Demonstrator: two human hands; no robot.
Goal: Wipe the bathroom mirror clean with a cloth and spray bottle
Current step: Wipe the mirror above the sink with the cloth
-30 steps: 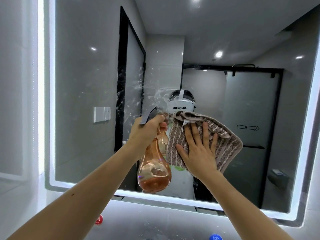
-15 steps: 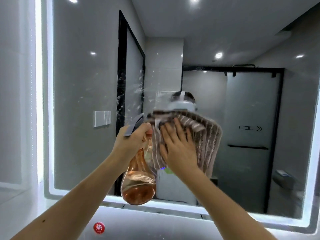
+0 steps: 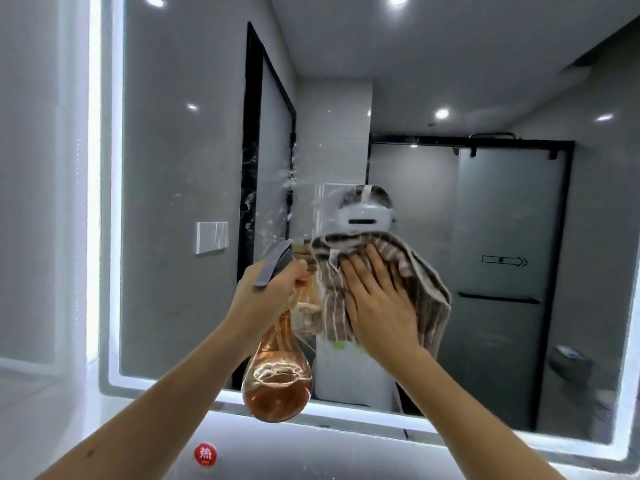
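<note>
The large bathroom mirror (image 3: 180, 188) with a lit white border fills the view. White spray droplets and smears (image 3: 289, 181) sit on the glass just above and left of my hands. My left hand (image 3: 266, 285) grips the neck of a clear amber spray bottle (image 3: 277, 386) with a grey trigger head, held upright in front of the mirror. My right hand (image 3: 377, 303) lies flat with fingers spread, pressing a brown striped cloth (image 3: 422, 289) against the glass right beside the bottle.
A red round hot-water marker (image 3: 205, 454) sits on the wall below the mirror. The mirror's lit lower edge (image 3: 346, 415) runs just under the bottle. The reflection shows a black-framed door, a wall switch and a shower enclosure.
The cloth and my right hand slid left across the glass toward the bottle, then shifted slightly right and up. The bottle moved left and lower along with my left hand.
</note>
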